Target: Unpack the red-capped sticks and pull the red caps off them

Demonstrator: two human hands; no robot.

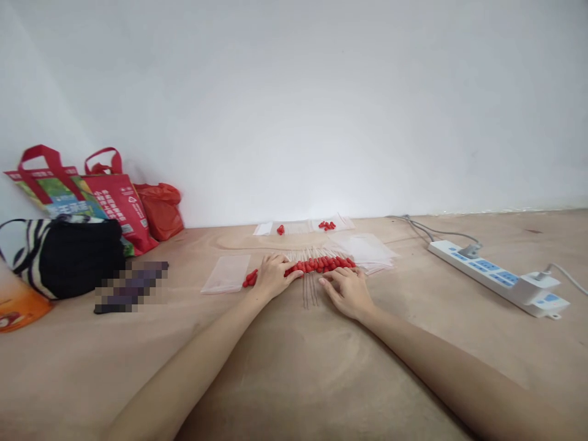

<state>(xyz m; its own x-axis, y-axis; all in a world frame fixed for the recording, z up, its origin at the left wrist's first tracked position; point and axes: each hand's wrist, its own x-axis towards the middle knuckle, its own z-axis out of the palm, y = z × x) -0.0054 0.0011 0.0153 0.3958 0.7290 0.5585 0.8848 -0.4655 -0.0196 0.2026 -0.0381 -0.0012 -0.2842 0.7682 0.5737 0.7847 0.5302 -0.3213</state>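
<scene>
A row of small red bulb-like pieces lies across the table, with thin pale stems sticking out on both sides. My left hand rests over the left part of the row, thumb and fingers apart and touching the pieces. At the row's right part, my right hand lies with its fingers stretched out against the near side. A few red pieces show to the left of my left hand, beside a clear plastic bag. More flat clear bags are stacked behind my right hand.
Near the wall, clear bags hold red pieces. A white power strip with plugs and cables stands at right. To the left are shopping bags, a red plastic bag, a black bag and a blurred dark flat object.
</scene>
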